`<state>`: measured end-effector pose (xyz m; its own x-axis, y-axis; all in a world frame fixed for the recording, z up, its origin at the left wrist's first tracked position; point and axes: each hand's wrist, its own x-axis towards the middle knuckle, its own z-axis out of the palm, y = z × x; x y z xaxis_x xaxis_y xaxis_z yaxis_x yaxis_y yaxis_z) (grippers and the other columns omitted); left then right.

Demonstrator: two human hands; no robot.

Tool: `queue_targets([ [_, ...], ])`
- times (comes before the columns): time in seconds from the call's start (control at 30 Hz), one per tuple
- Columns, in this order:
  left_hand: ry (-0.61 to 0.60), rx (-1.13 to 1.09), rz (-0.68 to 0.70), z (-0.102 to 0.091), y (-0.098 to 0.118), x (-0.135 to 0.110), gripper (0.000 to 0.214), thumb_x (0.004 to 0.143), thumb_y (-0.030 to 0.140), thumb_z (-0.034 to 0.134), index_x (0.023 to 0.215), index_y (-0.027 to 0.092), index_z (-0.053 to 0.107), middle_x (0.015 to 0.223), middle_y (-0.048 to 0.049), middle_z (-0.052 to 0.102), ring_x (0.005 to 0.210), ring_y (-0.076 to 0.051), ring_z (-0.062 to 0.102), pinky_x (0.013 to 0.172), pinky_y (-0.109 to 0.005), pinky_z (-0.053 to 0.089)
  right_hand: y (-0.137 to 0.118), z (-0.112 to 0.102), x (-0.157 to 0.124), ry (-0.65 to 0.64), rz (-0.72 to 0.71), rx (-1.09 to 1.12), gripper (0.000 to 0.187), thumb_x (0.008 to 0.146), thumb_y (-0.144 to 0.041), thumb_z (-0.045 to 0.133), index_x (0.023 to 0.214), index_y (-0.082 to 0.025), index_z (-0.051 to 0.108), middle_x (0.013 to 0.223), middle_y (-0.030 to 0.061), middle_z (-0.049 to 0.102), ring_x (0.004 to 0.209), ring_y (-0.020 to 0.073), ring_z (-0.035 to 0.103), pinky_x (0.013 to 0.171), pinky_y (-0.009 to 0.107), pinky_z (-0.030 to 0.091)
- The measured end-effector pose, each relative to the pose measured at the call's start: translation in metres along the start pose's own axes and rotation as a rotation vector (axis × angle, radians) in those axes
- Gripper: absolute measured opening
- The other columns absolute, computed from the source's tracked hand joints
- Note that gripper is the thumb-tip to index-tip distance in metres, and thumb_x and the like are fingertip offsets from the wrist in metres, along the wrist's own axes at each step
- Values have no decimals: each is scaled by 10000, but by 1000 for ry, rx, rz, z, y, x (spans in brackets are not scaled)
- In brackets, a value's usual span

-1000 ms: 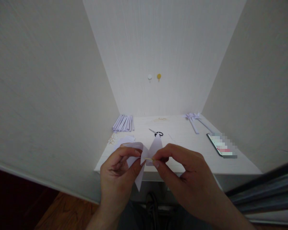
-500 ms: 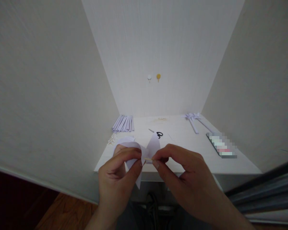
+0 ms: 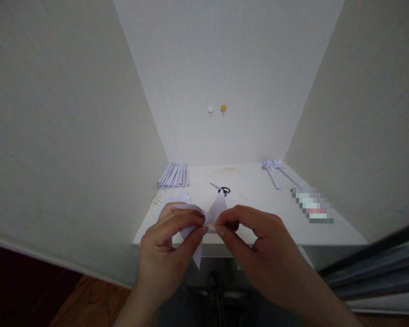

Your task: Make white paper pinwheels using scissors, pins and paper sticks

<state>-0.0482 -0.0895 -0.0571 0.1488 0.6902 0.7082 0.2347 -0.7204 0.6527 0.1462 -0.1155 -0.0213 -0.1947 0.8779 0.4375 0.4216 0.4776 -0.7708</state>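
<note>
My left hand (image 3: 170,247) is closed, thumb and fingers pinching a white paper piece (image 3: 218,205). Pointed flaps of this paper stick out above and below my fingers. A thin tan cord or band (image 3: 209,225) spans the small gap between both sets of fingertips, at the paper's narrow part. Its far end is pinched between thumb and forefinger of my right hand (image 3: 264,245). Both hands are held close together over the front edge of the white table (image 3: 259,227). Some of the paper is hidden behind my left fingers.
Rolled paper tubes (image 3: 173,175) lie in a row at back left, with small pale bits (image 3: 157,198) in front. Black-handled scissors (image 3: 224,190) lie mid-table. Paper tubes with bow-like tops (image 3: 272,175) and a blurred-out phone-like device (image 3: 313,206) are on the right. Walls rise on three sides.
My left fingertips have come nearer to the right ones, and less of the tan cord shows between them. The view has shifted slightly.
</note>
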Motion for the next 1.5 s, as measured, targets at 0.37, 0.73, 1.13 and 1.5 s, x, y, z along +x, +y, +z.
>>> queue_targets([
  [0.37,-79,-14,-24,-5,1,7,245,838,59,772,901,296,783,896,7,759,941,-186,664,824,-326,543,1,-2,0,-35,-27,-81,127,945,-143,606,905,-211,706,852,-18,720,790,139,648,739,275,465],
  [0.73,-164,-70,32,-6,2,11,212,838,61,766,891,265,777,850,-24,781,850,-211,711,828,-396,562,5,-5,1,-148,163,187,130,943,-168,612,872,-224,705,796,-40,703,751,117,611,688,217,471],
  [1.13,-140,99,50,-3,8,13,187,842,72,759,883,254,754,893,-30,750,923,-212,673,828,-373,548,10,-3,0,-104,132,167,123,944,-165,618,889,-224,712,814,-30,715,772,129,623,691,235,471],
  [1.5,-122,346,174,-3,10,15,188,851,61,706,896,243,709,951,-37,731,971,-233,608,876,-428,474,13,-2,0,-95,145,171,118,941,-165,624,886,-215,717,808,-26,718,771,135,628,722,255,476],
])
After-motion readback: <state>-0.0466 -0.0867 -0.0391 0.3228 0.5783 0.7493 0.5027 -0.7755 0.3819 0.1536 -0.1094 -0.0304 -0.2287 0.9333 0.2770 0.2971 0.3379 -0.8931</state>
